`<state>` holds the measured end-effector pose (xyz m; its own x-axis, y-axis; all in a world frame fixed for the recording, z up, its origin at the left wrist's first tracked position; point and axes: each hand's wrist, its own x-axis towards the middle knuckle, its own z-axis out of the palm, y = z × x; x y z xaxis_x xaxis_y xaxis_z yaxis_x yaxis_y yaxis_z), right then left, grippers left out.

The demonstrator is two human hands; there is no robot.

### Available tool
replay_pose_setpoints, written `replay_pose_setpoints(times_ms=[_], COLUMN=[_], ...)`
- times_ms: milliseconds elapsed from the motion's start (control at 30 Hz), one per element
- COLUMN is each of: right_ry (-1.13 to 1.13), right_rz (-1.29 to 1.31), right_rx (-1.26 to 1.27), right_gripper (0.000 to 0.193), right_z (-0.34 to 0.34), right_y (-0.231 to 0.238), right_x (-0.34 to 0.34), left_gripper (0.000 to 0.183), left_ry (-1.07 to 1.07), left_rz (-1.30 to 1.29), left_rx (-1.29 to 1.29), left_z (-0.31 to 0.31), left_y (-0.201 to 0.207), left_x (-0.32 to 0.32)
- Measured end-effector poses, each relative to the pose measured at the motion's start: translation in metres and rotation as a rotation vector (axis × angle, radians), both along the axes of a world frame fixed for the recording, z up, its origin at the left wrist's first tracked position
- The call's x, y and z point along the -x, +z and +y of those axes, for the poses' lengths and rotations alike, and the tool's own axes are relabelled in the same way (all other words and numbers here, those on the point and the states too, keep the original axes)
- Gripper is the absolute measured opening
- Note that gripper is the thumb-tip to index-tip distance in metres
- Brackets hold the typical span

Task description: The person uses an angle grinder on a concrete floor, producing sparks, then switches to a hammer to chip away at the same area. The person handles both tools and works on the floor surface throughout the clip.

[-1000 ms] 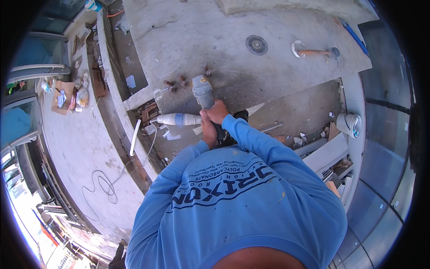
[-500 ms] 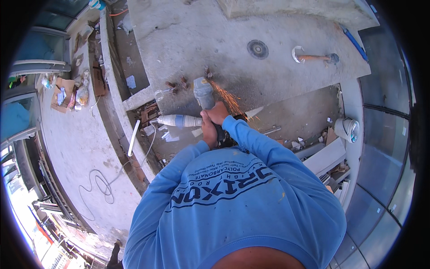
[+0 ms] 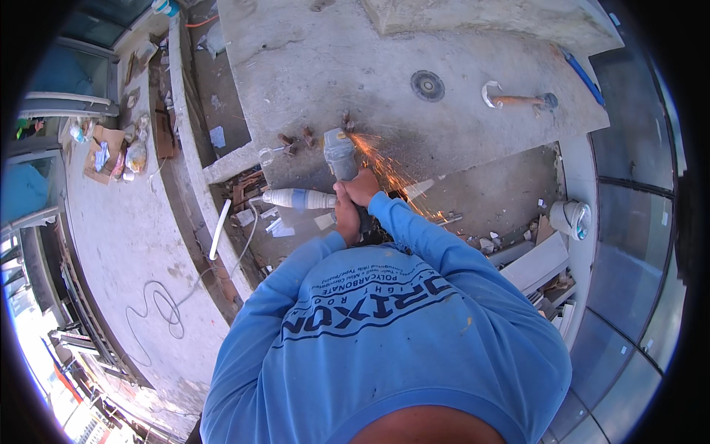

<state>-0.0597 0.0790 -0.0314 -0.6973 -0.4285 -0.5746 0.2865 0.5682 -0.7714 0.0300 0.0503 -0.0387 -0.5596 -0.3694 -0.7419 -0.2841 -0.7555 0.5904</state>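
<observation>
An angle grinder (image 3: 340,154) with a grey head points away from me over the concrete slab's near edge. My right hand (image 3: 362,187) is closed round its body just behind the head. Close below and to the left, my left hand (image 3: 346,214) also grips the grinder, thumb upward. Orange sparks (image 3: 388,172) spray from the head toward the near right. The disc and its contact point are hidden. Rusty metal stubs stick out of the slab beside the head: one stub (image 3: 346,119) just beyond it, another stub (image 3: 308,137) to its left.
A loose cutting disc (image 3: 427,86) and a hammer (image 3: 521,100) lie on the concrete slab (image 3: 310,66). A tape-wrapped cylinder (image 3: 299,199) with a cord lies left of my hands. A white tube (image 3: 220,231), cable (image 3: 174,314), white bucket (image 3: 571,219) and debris surround the recess.
The spray of sparks has grown longer and denser, reaching farther toward the near right. The grinder and both hands hold nearly the same place; the view has shifted slightly.
</observation>
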Motion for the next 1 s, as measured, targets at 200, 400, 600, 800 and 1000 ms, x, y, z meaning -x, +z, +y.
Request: replay_pose_setpoints(times_ms=[200, 400, 600, 800, 1000], right_ry=[0.012, -0.017, 0.002, 0.029, 0.076], right_rz=[-0.003, 0.015, 0.017, -0.031, -0.035], right_rx=[-0.121, -0.082, -0.118, -0.107, -0.142], right_gripper=[0.057, 0.059, 0.061, 0.065, 0.064], right_z=[-0.004, -0.003, -0.003, -0.006, -0.009], right_y=[0.007, -0.011, 0.007, -0.006, 0.004], right_x=[0.001, -0.001, -0.002, 0.001, 0.005], left_gripper=[0.084, 0.086, 0.087, 0.09, 0.088], left_ry=[-0.075, -0.076, -0.05, -0.063, -0.082], left_rz=[-0.062, -0.069, -0.073, -0.076, -0.065], left_rx=[0.015, -0.018, 0.001, -0.003, -0.073], left_z=[-0.006, -0.008, -0.006, -0.009, -0.013], left_y=[0.01, 0.011, -0.001, 0.01, -0.004], left_x=[-0.001, 0.001, -0.001, 0.002, 0.001])
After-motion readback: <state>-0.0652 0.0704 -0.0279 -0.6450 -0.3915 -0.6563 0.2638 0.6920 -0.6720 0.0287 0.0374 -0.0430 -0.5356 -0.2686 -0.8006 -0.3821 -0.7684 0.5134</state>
